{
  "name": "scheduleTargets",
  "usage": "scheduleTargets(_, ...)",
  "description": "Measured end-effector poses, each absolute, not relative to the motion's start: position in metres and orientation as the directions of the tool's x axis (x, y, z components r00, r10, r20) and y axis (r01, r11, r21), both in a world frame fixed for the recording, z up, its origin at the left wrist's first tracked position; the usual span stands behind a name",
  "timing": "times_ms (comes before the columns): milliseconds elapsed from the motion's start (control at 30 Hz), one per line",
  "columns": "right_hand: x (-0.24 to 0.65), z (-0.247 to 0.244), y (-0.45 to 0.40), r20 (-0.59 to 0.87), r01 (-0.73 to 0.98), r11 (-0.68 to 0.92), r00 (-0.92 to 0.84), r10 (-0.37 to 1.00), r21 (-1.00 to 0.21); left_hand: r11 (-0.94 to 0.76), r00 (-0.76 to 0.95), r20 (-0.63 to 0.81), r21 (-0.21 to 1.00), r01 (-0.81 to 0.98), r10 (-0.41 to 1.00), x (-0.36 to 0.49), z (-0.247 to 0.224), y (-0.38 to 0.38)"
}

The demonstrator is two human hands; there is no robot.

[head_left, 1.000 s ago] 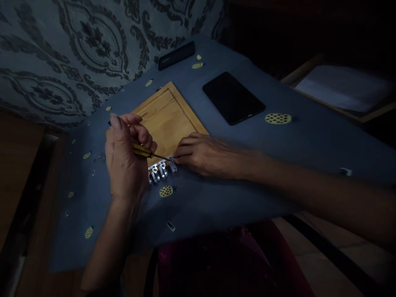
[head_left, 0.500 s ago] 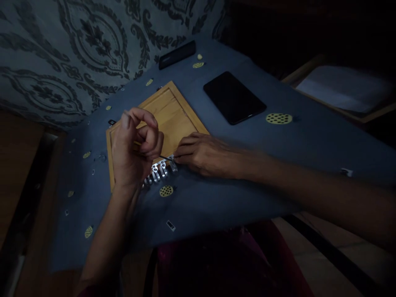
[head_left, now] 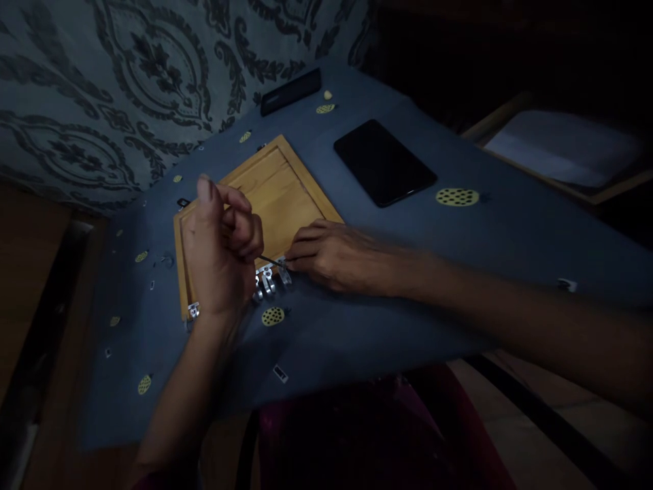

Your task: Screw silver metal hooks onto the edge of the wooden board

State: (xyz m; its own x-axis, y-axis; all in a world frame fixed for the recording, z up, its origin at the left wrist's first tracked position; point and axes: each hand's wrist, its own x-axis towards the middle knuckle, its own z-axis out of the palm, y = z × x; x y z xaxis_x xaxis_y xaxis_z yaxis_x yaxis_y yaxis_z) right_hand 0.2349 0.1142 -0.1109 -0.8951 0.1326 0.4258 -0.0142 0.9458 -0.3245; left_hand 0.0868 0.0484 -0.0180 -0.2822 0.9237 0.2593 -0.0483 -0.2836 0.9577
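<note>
My left hand (head_left: 222, 252) is curled with the thumb up, closed around a thin dark rod (head_left: 271, 260) like a screwdriver shaft; its handle is hidden in the fist. The rod slants right and down to a metal hook (head_left: 284, 273) at the near edge of a framed wooden board (head_left: 286, 190). My right hand (head_left: 337, 258) rests by that edge, its fingertips pinched together at the hook and the rod's tip. Beside it, more silvery hooks (head_left: 266, 279) sit along the edge, partly behind my left wrist. Another small metal piece (head_left: 193, 310) shows at the board's near-left corner.
A black tablet or large phone (head_left: 385, 163) lies right of the board on the blue patterned tablecloth (head_left: 382, 327). Farther back are a dark oblong case (head_left: 292, 91) and a small pale lump (head_left: 327, 95). A patterned curtain or wall (head_left: 153, 75) borders the table's far left.
My left fist has turned slightly, its thumb more upright, and the small metal piece at the board's corner now shows. The right hand stays at the hook. The view has shifted slightly.
</note>
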Motion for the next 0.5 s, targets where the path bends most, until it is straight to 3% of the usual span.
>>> scheduleTargets(200,0.2364,-0.1069,0.1122,0.388,0.020,0.941,-0.908,0.158,-0.337,-0.241,-0.051,0.239,0.970,-0.042,0.970,0.0786,-0.0168,0.0537)
scheduleTargets(267,0.2366,-0.1066,0.1120,0.385,0.020,0.942,-0.910,0.156,-0.336,-0.239,-0.093,0.237,0.971,-0.020,0.967,0.0793,-0.0178,0.0533)
scheduleTargets(400,0.2357,-0.1100,0.1128,0.412,0.011,0.947,-0.899,0.150,-0.320,-0.254,-0.333,0.235,0.967,-0.014,0.913,0.0856,-0.0197,0.0498)
scheduleTargets(500,0.2351,-0.1122,0.1133,0.429,0.014,0.951,-0.890,0.153,-0.310,-0.280,-0.388,0.246,0.959,-0.033,0.888,0.0877,-0.0201,0.0477)
